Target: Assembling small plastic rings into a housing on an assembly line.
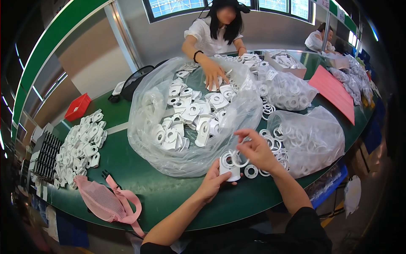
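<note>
My left hand (209,185) grips a white plastic housing (225,168) with a round opening, its thumb across the lower part. Just right of it, my right hand (259,153) pinches a thin white ring (241,166) between thumb and fingers. The ring hangs tilted beside the housing's opening and overlaps its edge from here; whether they touch I cannot tell. Close to the right hand lies a flat white disc with a hole (251,171). More loose white rings (279,156) are heaped under and beyond my right wrist.
A large clear plastic bag (148,148) full of white housings lies open ahead, a co-worker's hand (213,73) reaching in. Bags of rings (315,142) stand right, near a pink foam sheet (334,91). Left are piled housings (82,146), a red bin (78,106) and a pink mesh bag (99,201).
</note>
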